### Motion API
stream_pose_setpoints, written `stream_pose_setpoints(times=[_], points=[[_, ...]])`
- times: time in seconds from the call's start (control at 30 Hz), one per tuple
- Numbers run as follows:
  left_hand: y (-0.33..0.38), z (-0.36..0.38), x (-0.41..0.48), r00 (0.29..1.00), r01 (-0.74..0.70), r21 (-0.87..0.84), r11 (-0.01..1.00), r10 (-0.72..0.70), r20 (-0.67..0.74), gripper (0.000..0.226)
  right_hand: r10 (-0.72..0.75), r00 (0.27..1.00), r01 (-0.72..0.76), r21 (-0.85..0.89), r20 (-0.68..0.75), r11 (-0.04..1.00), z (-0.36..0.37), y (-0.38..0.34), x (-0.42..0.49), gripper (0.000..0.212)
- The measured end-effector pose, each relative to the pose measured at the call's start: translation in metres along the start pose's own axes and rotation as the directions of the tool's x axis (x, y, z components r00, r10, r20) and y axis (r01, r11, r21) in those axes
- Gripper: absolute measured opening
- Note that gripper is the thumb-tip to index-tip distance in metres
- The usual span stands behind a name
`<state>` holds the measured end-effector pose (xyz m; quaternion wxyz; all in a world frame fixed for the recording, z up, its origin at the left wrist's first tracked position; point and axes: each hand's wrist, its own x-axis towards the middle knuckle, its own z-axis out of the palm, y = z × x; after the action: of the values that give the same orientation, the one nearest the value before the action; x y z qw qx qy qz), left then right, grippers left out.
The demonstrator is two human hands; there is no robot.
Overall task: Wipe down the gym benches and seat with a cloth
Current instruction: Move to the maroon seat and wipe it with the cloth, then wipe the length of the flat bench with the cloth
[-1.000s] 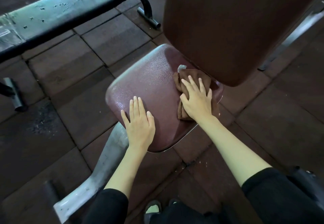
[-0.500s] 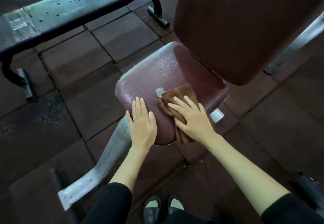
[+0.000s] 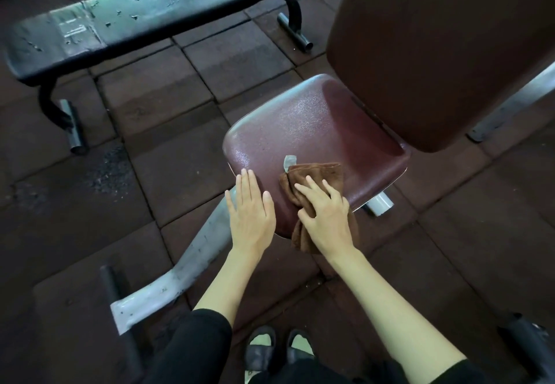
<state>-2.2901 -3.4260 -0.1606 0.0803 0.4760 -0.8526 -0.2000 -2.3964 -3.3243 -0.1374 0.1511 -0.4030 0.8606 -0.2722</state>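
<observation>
A maroon padded seat [image 3: 312, 131] sits mid-frame below a tall maroon backrest [image 3: 435, 47]. A folded brown cloth [image 3: 318, 176] with a pale tag lies on the seat's near edge and hangs over it. My right hand [image 3: 327, 212] presses flat on the cloth, fingers spread and straight. Beside it, my left hand [image 3: 250, 206] rests flat on the seat's near left corner, fingers together. A black flat bench [image 3: 144, 8] with a scuffed top stands at the upper left.
A grey metal frame beam [image 3: 192, 257] runs from under the seat toward the lower left. A short metal tube [image 3: 380, 203] sticks out beneath the seat's right side. Dark rubber floor tiles [image 3: 186, 167] lie all around. My shoes [image 3: 277, 350] show at the bottom.
My right hand has dragged the cloth from the back of the seat, by the backrest, to the near edge, where it now hangs over. My left hand has stayed on the seat's near left corner.
</observation>
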Motion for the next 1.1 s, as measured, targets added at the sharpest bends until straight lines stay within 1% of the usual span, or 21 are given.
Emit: stream_pose_setpoints(times=[0.07,0.13,0.2,0.27,0.37,0.43,0.47,0.57,0.63,0.77,0.97,1.1], points=[[-0.004,-0.008,-0.006,1.000,0.019,-0.015,1.000,-0.019,0.002,0.072,0.005,1.000,-0.006,0.070,0.015,0.998,-0.001,-0.006,-0.003,0.053],[-0.006,-0.018,-0.012,1.000,0.026,-0.038,0.999,-0.026,-0.006,0.072,0.017,1.000,-0.020,0.182,0.016,0.983,-0.004,-0.011,-0.003,0.054],[-0.007,-0.031,-0.017,0.999,0.025,-0.059,0.998,-0.027,-0.019,0.072,0.053,0.999,-0.054,0.323,0.012,0.945,-0.010,-0.021,-0.003,0.053],[-0.008,-0.046,-0.020,0.999,0.027,-0.063,0.998,-0.029,-0.025,0.072,0.126,0.992,-0.127,0.441,0.033,0.888,-0.019,-0.036,-0.004,0.050],[-0.011,-0.074,-0.025,0.998,0.038,-0.073,0.997,-0.041,-0.039,0.062,0.196,0.977,-0.211,0.551,0.087,0.807,-0.026,-0.062,-0.005,0.046],[-0.015,-0.096,-0.030,0.997,0.049,-0.091,0.995,-0.055,-0.063,0.054,0.194,0.973,-0.229,0.598,0.123,0.768,-0.027,-0.082,-0.008,0.048],[-0.018,-0.107,-0.033,0.995,0.055,-0.097,0.994,-0.063,-0.082,0.052,0.186,0.973,-0.232,0.596,0.138,0.769,-0.029,-0.093,-0.010,0.048],[-0.031,-0.144,-0.043,0.984,0.076,-0.073,0.994,-0.087,-0.159,0.050,0.107,0.980,-0.184,0.574,0.166,0.798,-0.035,-0.131,-0.020,0.045],[-0.039,-0.169,-0.053,0.970,0.097,-0.058,0.994,-0.108,-0.218,0.055,0.026,0.983,-0.125,0.567,0.179,0.814,-0.042,-0.158,-0.028,0.045],[-0.057,-0.216,-0.079,0.943,0.162,-0.068,0.984,-0.175,-0.284,0.058,-0.113,0.974,-0.023,0.581,0.197,0.814,-0.059,-0.210,-0.046,0.045],[-0.085,-0.283,-0.124,0.911,0.258,-0.090,0.962,-0.274,-0.308,0.065,-0.272,0.935,0.080,0.614,0.226,0.786,-0.068,-0.282,-0.075,0.044],[-0.112,-0.319,-0.156,0.876,0.298,-0.046,0.953,-0.292,-0.383,0.055,-0.356,0.897,0.130,0.613,0.263,0.779,-0.061,-0.326,-0.097,0.046]])
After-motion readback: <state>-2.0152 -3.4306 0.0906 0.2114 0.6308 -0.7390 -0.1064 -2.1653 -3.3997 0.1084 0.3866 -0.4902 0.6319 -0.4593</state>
